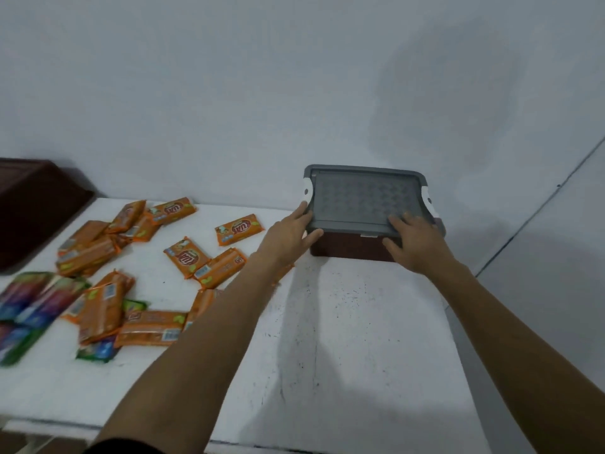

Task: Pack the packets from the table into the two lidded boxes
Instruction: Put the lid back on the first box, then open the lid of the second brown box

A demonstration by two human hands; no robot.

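Observation:
A dark red box point(347, 248) with a grey lid point(363, 198) and white side clips stands at the table's far right, against the wall. My left hand point(288, 234) holds the lid's near left corner, fingers on top and thumb on the front edge. My right hand point(414, 242) holds the near right part of the lid, fingers lying on top and thumb over the front edge. Several orange packets point(186, 257) lie scattered on the left half of the white table point(343, 339). Green and blue-purple packets point(32, 299) sit at the left edge.
A second dark red box point(36, 208) stands at the far left against the wall, partly out of frame. The table's right edge runs just past the lidded box. A pale wall rises directly behind the table.

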